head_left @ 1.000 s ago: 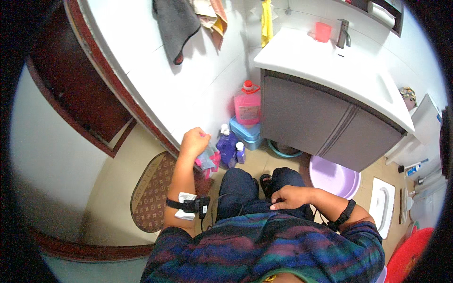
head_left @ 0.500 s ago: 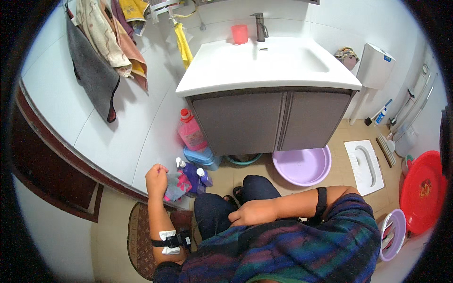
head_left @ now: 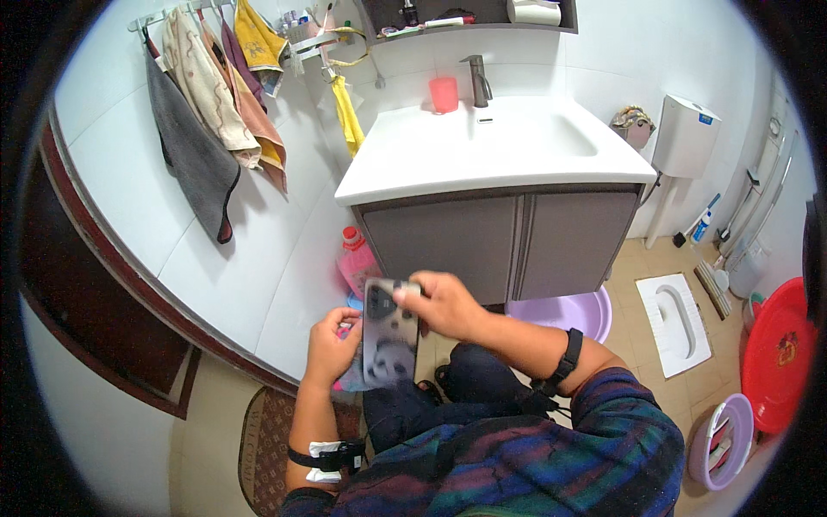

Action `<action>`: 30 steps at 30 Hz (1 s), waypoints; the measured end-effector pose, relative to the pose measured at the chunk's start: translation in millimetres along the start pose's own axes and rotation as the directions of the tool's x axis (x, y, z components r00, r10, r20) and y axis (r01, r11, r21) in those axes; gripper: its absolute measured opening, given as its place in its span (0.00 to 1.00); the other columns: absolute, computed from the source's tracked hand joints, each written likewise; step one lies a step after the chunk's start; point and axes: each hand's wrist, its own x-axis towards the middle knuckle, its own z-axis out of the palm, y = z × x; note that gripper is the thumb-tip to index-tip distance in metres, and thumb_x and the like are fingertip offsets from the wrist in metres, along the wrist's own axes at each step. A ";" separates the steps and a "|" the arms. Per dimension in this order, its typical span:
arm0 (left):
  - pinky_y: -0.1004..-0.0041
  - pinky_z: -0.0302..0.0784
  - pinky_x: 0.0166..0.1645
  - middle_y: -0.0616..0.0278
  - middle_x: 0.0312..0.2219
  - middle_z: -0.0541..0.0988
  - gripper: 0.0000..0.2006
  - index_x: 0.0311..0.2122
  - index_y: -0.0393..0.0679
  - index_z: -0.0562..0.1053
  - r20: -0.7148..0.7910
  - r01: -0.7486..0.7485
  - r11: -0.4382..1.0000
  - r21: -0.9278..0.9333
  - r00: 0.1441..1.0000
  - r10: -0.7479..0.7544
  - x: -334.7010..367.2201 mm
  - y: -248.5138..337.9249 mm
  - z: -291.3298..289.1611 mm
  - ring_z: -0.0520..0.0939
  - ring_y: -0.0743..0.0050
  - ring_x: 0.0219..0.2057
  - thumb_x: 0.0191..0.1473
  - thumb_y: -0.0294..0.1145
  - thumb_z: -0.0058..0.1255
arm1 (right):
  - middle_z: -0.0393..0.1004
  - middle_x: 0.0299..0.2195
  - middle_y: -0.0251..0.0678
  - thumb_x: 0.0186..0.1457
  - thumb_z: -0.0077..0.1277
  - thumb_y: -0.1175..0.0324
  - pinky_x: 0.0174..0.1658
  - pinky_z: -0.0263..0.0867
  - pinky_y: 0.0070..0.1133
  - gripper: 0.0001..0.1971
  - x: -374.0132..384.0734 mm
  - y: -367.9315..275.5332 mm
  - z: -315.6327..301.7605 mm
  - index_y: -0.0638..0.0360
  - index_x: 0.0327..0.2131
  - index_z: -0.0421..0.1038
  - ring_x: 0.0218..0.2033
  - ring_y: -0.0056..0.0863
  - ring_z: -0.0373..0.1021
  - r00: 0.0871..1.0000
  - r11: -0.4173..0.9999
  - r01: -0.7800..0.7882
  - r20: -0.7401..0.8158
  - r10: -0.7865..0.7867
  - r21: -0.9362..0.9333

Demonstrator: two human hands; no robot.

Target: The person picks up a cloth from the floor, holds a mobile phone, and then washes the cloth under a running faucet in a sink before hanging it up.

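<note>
While left grip (head_left: 332,351) clutches cloth (head_left: 351,377) | right grip (head_left: 448,306) (earlier at lap (head_left: 396,422)) holds phone (head_left: 390,345)

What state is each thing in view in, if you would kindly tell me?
Phone: in the right hand, camera side showing
Cloth: crumpled, in the left hand
Cabinet: shut
Pink bottle: capped
Cup: upright
Tap: no water seen running
Towels: hanging
Bucket: upright, things inside
</note>
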 end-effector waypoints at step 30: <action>0.65 0.75 0.44 0.49 0.40 0.75 0.43 0.52 0.37 0.60 -0.222 0.024 0.989 0.147 0.975 0.009 7.3 11.1 46.4 0.80 0.56 0.40 0.32 0.42 0.71 | 0.70 0.36 0.30 0.62 0.44 0.66 0.40 0.64 0.17 0.16 48.4 17.6 50.5 0.67 0.48 0.66 0.35 0.16 0.65 0.979 0.865 0.125 -0.202 -0.027 0.486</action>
